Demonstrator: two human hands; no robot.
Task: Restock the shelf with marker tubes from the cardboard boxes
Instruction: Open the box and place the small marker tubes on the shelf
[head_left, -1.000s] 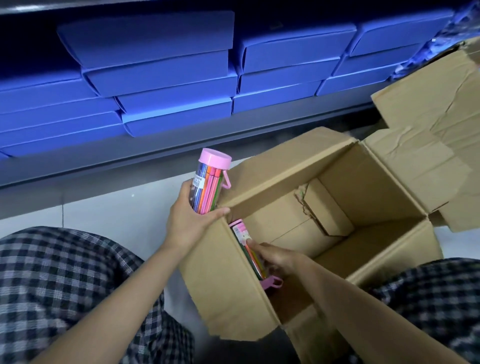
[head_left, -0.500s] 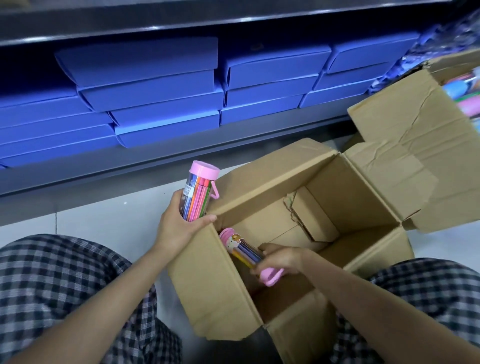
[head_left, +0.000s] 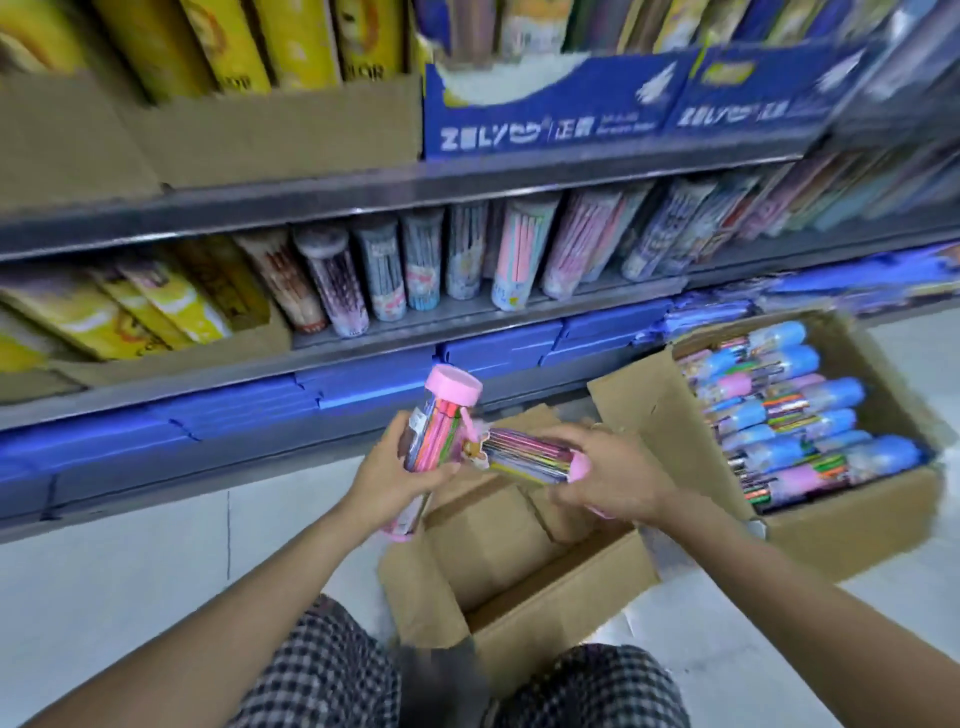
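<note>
Gripping an upright marker tube (head_left: 435, 423) with a pink cap, the left hand (head_left: 397, 475) sits at centre frame, fingers curled round the lower body, thumb across the front. Lying crosswise just right of it, a second marker tube (head_left: 524, 453) is pinched in the right hand (head_left: 615, 475), its pink cap end toward the palm, its far end touching or almost touching the upright tube; motion blur hides which. Held above an open cardboard box (head_left: 519, 587) at lower centre, flaps spread, interior looking bare as far as visible. Checked trousers (head_left: 322, 680) fill the bottom edge on either side of that box.

Standing to the right on pale floor tiles (head_left: 130, 587), a second cardboard box (head_left: 841, 525) is packed with rows of tubes (head_left: 795, 415) lying on their sides, blue and pink caps showing. Running across the middle of the frame, a grey metal shelf (head_left: 467, 317) carries upright clear tubes of pencils or pens (head_left: 431, 270), blurred, with yellow packs (head_left: 156, 301) at the left. Stacked beneath on the lowest level, flat blue folders (head_left: 249, 410). Crossing the upper part of the frame, another shelf with brown cartons (head_left: 234, 135), yellow tubes (head_left: 218, 41) and blue display boxes (head_left: 545, 114) with white lettering.
</note>
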